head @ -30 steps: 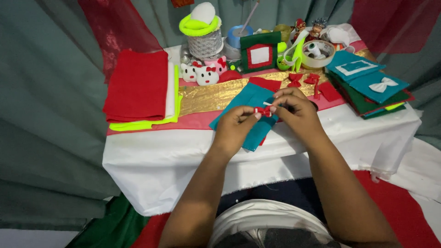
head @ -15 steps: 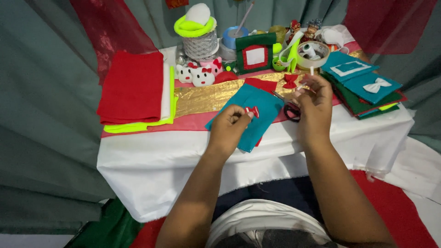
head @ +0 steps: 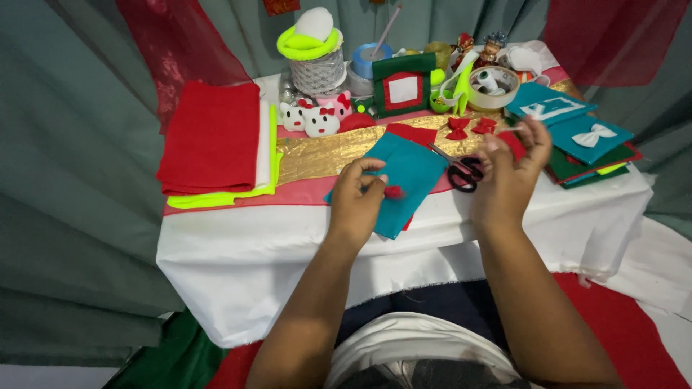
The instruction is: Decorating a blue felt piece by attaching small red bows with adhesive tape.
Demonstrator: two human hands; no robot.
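At the centre of the white-covered surface (head: 238, 252), a teal felt piece (head: 404, 180) lay flat, partly over a strip of gold fabric (head: 324, 153) and a pink band along the front edge. The left hand (head: 358, 204) rested on the teal felt piece with its grip pressed together on a small red felt bow (head: 393, 191), holding the bow against the felt near its middle. The right hand (head: 509, 164) was raised above the surface to the right, its grip pinched shut around something thin; whether that was a thread or a needle could not be told from the blurred view. Black-handled scissors (head: 461, 170) lay just beside the right hand, between it and the teal felt piece, not held.

Judged from the layout, the bow was already made and positioned but not visibly fixed to the felt. Two further red bows (head: 468, 127) lay unattached on the gold fabric behind the scissors. To the far right, a stack of teal and green felt cards (head: 577, 133) carried white bows, which appeared to be finished pieces. Folded red felt (head: 211, 137) on white and neon-yellow sheets sat well apart at the left, apparently unused stock. A green and red felt frame (head: 402, 85) stood at the rear.
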